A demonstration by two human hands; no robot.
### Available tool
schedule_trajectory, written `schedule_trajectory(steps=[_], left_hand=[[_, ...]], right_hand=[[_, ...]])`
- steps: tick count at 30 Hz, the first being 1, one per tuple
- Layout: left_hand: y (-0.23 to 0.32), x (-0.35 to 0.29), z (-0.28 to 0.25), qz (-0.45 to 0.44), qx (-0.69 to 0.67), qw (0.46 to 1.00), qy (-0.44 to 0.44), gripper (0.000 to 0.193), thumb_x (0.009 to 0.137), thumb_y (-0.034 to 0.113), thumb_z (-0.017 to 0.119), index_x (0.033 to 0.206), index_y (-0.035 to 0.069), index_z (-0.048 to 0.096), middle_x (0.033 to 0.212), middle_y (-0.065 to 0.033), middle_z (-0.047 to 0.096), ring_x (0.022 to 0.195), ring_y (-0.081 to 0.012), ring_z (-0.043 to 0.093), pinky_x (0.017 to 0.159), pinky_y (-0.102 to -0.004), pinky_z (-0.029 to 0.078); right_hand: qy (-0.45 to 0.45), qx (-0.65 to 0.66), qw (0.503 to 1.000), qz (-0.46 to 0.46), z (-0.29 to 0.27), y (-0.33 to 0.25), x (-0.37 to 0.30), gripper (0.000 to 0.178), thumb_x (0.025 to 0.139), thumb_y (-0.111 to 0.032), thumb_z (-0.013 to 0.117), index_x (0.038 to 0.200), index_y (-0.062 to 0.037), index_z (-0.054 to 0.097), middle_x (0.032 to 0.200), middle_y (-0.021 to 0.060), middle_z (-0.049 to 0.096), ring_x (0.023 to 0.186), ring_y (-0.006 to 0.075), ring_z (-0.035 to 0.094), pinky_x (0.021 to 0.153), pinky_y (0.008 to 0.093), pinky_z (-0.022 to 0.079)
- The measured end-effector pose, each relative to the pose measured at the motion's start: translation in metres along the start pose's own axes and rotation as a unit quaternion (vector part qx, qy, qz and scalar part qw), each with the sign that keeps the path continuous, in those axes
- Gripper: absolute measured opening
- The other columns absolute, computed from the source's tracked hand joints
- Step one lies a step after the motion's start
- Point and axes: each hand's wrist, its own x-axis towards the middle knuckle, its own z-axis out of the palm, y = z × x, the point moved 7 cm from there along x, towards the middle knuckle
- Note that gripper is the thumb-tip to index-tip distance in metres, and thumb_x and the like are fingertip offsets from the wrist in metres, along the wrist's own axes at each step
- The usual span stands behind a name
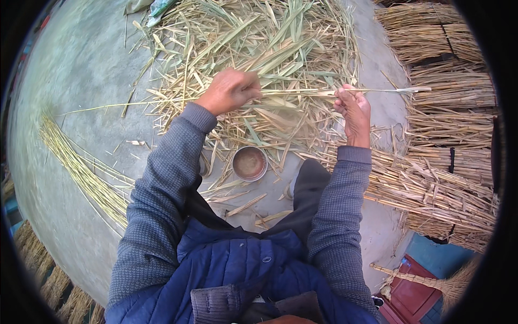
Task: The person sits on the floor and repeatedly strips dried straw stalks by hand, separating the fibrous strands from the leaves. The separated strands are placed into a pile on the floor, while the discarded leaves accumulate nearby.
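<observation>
- Fingers of the left hand (231, 89) are clenched around one end of a thin pale stalk (302, 92); fingers of the right hand (353, 108) pinch the same stalk further along, its free tip running out beyond the right fingertips.
- Stalk position: stretched level between both sets of fingers, above the loose heap of stripped husks (259, 59).
- Risk, as judged: the stalk looks slender and dry, so uneven pull between the two grips could snap it or let it slip through the right fingers.
- Risk, as judged: falling husk could land in the small round metal bowl (250, 163) on the ground below the left fingers.
- Bundled stalks (431, 189) lie beyond and below the right fingers; a thin sheaf (81, 167) lies well left of the left fingers.
- Packages, labels, signs: only a crumpled greenish wrapper (159, 8) far above the left fingers; any print on it is too small to tell.
</observation>
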Motion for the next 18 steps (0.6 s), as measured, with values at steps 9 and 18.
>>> schedule_trajectory(steps=[9,18], left_hand=[[-0.004,0.002,0.006,-0.006,-0.017,1.0,-0.002,0.022,0.083,0.027,0.077,0.087,0.007,0.069,0.075,-0.0107,0.068,0.069,-0.0297,0.066,0.063,-0.0401,0.048],[-0.024,0.003,-0.033,-0.004,0.268,0.949,0.165,0.014,0.083,0.017,0.063,0.093,0.008,0.066,0.08,-0.0081,0.065,0.084,-0.0298,0.059,0.077,-0.0416,0.044]], right_hand=[[-0.176,0.068,0.982,0.027,0.087,0.013,-0.033,0.03,0.094,-0.015,0.072,0.116,0.0043,0.063,0.098,0.0104,0.071,0.08,0.0147,0.071,0.072,0.0235,0.059],[-0.117,0.011,0.993,-0.005,0.08,0.012,-0.034,0.03,0.093,-0.018,0.075,0.113,0.0017,0.065,0.09,0.0077,0.071,0.075,0.0117,0.07,0.065,0.0199,0.057]])
